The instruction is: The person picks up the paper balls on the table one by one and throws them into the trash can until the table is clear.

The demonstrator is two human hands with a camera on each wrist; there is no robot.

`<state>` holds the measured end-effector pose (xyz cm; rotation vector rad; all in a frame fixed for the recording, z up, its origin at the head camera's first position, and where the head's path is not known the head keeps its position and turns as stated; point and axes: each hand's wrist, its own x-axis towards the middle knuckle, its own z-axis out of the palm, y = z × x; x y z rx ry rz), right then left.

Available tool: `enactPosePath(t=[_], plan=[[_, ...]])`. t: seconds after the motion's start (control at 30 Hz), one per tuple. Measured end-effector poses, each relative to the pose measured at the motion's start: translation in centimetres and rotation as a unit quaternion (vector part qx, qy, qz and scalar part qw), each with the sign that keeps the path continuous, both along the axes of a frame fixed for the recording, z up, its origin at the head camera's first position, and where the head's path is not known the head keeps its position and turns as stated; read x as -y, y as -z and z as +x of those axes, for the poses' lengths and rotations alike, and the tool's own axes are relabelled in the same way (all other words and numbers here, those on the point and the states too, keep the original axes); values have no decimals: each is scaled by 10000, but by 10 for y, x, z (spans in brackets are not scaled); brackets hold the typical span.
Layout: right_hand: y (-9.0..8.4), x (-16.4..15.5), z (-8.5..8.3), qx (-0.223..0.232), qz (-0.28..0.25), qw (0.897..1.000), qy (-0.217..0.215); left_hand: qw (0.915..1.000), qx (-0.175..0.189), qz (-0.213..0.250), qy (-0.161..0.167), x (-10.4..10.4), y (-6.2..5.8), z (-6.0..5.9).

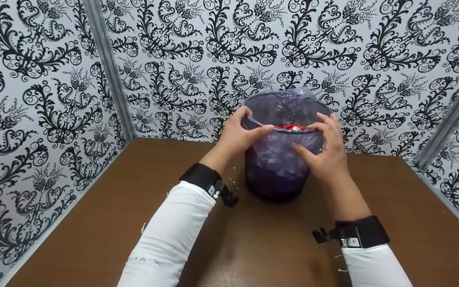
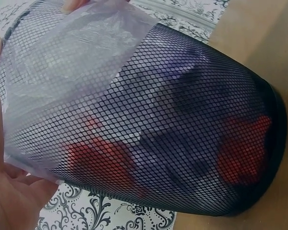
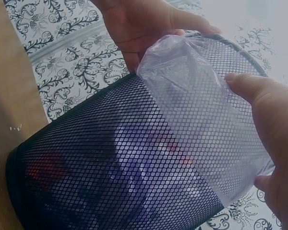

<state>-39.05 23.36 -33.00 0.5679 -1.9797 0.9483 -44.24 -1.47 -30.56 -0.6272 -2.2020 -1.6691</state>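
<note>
Black wire-mesh waste bin, centre of brown wooden table, lined w/ thin translucent plastic bag; red items inside. Left hand and right hand pinch the bag edge at the bin's near rim, fingers curled; risk: film likely tears on mesh, or light bin tips if pulled unevenly.

Two arms in white long sleeves, a black band on each wrist.

The left sleeve shows faint grey lettering low on the forearm and a loose thread at its edge. Its black wristband carries a small black-and-silver clip mount. The right sleeve ends at a matching black wristband, its clip mount jutting sideways; both hands are bare, no gloves.
</note>
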Motion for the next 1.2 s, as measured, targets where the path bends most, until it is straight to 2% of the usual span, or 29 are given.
enactPosePath(t=[0.17,0.3,0.4,0.5,0.6,0.67,0.73,0.8,0.87,0.97,1.03,1.13,1.2], plan=[[-5,-1,4,174,61,9998,-22,9999,66,-104,-16,3,-5,3],[-10,-1,10,515,175,9985,58,9982,1,-521,-287,6,-8,6],[-14,-3,16,631,122,9979,38,9927,-128,-1018,-630,10,-9,7],[-18,-11,22,460,-278,9984,-190,9841,-297,-1478,-942,18,-11,8],[-26,-25,22,373,-579,9973,-275,9753,-401,-1810,-1205,35,-14,9],[-33,-38,20,462,-561,9973,-114,9670,-523,-2060,-1409,51,-16,9],[-40,-52,15,674,-309,9971,153,9539,-584,-2434,-1653,68,-18,8],[-45,-68,10,890,102,9951,429,9375,-664,-2853,-1880,85,-19,5],[-49,-83,4,1189,609,9887,675,9199,-702,-3273,-2043,101,-17,2],[-49,-103,-5,1659,1436,9709,957,8959,-710,-3800,-2189,118,-12,-1],[-45,-113,-11,1942,1925,9556,1097,8833,-684,-4065,-2233,126,-7,-1],[-37,-123,-18,2326,2470,9323,1258,8670,-542,-4412,-2253,134,1,-1],[-31,-126,-21,2518,2697,9197,1342,8614,-458,-4537,-2238,137,5,0]])
